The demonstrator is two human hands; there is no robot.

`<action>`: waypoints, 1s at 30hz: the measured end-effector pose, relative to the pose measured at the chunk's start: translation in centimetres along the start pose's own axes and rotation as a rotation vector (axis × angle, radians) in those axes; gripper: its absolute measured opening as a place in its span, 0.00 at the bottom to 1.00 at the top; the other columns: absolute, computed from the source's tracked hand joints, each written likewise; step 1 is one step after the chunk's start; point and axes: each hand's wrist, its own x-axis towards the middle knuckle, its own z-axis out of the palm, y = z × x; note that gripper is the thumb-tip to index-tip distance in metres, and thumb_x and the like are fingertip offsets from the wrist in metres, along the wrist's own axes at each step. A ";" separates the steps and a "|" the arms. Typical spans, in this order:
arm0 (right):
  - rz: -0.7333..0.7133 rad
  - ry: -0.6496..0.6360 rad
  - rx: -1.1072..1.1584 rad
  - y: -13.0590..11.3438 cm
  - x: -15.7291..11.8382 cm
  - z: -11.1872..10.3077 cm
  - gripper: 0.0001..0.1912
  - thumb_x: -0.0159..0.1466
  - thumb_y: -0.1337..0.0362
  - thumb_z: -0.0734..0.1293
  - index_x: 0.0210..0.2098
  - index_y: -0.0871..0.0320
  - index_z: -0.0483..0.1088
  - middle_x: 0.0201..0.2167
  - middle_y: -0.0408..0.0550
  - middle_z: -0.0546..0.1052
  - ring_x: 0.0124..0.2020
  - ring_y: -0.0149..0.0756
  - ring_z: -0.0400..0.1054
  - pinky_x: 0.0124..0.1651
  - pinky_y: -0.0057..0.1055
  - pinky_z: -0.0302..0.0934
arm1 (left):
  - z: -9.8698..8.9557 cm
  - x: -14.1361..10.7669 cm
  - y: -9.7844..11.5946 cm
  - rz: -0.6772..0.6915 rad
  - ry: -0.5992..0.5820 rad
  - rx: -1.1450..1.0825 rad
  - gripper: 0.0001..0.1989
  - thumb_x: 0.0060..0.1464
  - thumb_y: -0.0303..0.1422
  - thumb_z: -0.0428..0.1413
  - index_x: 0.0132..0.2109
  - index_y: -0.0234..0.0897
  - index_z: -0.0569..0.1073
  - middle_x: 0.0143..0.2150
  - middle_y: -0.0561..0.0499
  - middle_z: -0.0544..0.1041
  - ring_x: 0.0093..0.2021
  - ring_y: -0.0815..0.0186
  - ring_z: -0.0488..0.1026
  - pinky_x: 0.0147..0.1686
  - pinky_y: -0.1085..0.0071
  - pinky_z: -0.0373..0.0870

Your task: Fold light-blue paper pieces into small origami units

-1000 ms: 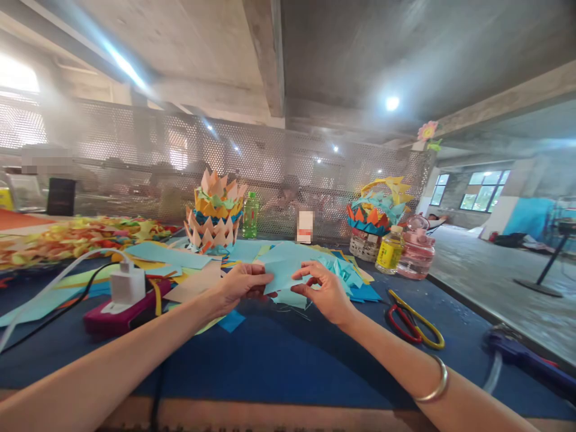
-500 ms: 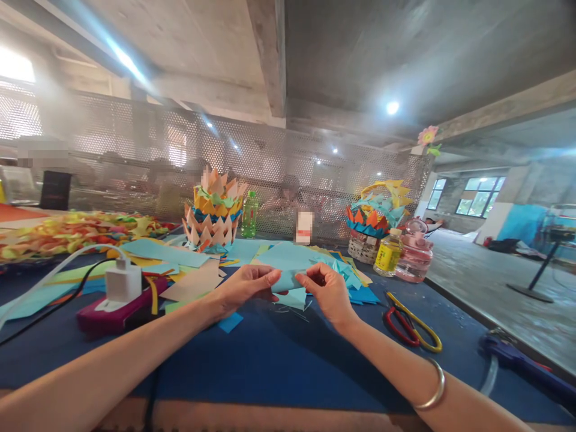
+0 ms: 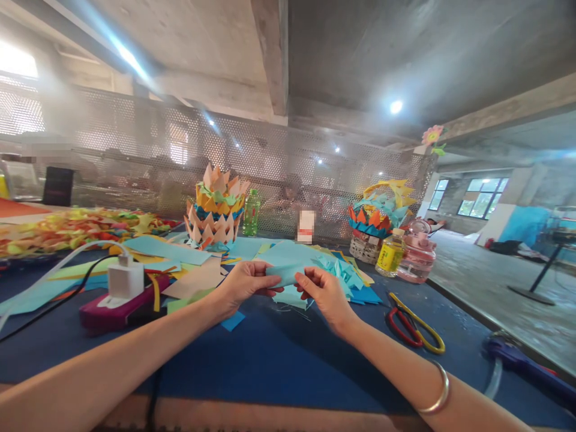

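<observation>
A small light-blue piece of paper (image 3: 287, 275) is stretched between my two hands above the blue table. My left hand (image 3: 249, 281) pinches its left end between thumb and fingers. At the other end, my right hand (image 3: 321, 291) grips the paper the same way. Beneath and behind it lie light-blue paper sheets (image 3: 288, 253). A heap of folded light-blue paper pieces (image 3: 342, 273) sits just past my right hand. Whether the held paper is creased cannot be made out clearly.
Red-and-yellow-handled scissors (image 3: 414, 324) and a glue gun (image 3: 517, 357) lie at right. A yellow-labelled bottle (image 3: 390, 253), pink jug (image 3: 417, 255) and paper-trimmed basket (image 3: 366, 243) stand behind. At left are a purple power strip (image 3: 101, 312), a tiered paper piece (image 3: 213, 225) and colourful scraps (image 3: 81, 231).
The held paper has turned and been raised slightly between my fingers. My left fingers have shifted around its end. The whole view has moved a little.
</observation>
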 end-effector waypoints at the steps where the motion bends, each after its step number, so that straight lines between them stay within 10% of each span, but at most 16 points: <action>1: 0.010 -0.027 -0.011 0.0 0.0 0.0 0.16 0.55 0.53 0.66 0.30 0.62 0.68 0.23 0.44 0.71 0.25 0.29 0.64 0.29 0.27 0.61 | 0.0 0.0 0.0 0.000 0.003 0.000 0.16 0.37 0.36 0.65 0.35 0.33 0.75 0.30 0.50 0.79 0.32 0.66 0.76 0.31 0.75 0.71; 30: -0.062 -0.027 -0.136 0.3 -0.2 -0.1 0.17 0.56 0.52 0.65 0.21 0.60 0.66 0.20 0.43 0.72 0.21 0.28 0.64 0.27 0.26 0.60 | 0.2 -0.2 0.1 -0.010 0.036 0.030 0.17 0.38 0.44 0.63 0.30 0.34 0.74 0.28 0.51 0.78 0.32 0.62 0.77 0.32 0.73 0.72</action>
